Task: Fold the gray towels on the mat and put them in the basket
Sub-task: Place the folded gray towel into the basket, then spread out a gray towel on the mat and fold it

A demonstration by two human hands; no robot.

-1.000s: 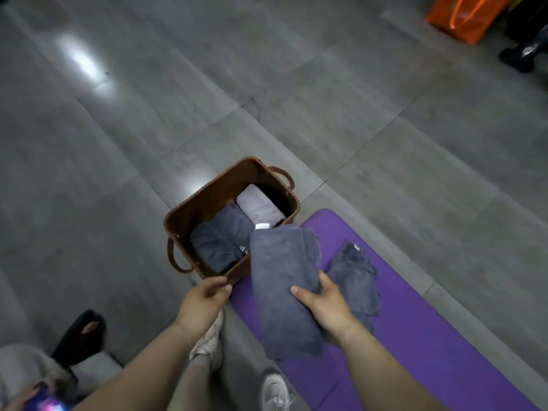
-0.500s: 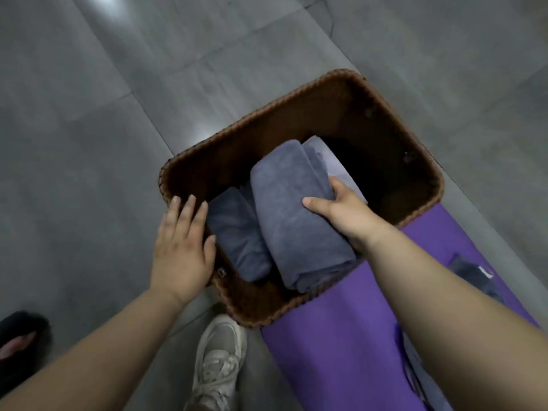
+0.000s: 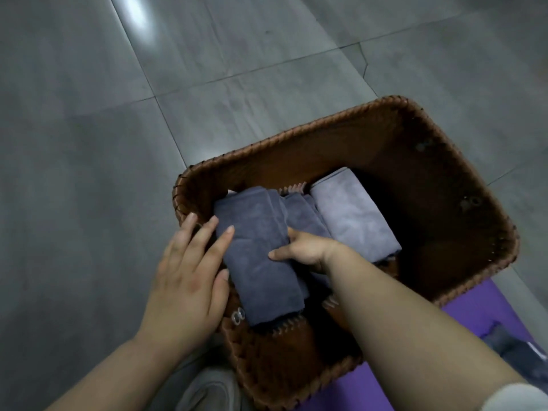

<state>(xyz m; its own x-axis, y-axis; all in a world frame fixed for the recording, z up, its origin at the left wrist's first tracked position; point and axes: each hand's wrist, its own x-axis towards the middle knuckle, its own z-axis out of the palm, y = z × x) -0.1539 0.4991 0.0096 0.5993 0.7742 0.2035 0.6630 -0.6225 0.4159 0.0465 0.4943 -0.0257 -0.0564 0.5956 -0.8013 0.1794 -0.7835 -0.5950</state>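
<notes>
A brown woven basket (image 3: 462,161) stands on the grey floor at the purple mat's (image 3: 480,310) end. Inside lie folded grey towels: a dark one (image 3: 258,262) at the left, another dark one (image 3: 302,218) partly hidden in the middle, a lighter one (image 3: 353,212) to the right. My right hand (image 3: 302,250) reaches into the basket and grips the left dark towel's right edge. My left hand (image 3: 189,268) rests on the basket's left rim, fingers spread against that towel's left side. A further grey towel (image 3: 516,351) lies loose on the mat at the lower right.
Grey floor tiles surround the basket. My light shoe (image 3: 207,390) shows at the bottom, right beside the basket's near corner. The basket's right half is bare dark bottom.
The right hand has lowered the folded dark towel from above the others down into the basket's left side. The left hand has slid from the rim onto the towel. The view has come closer.
</notes>
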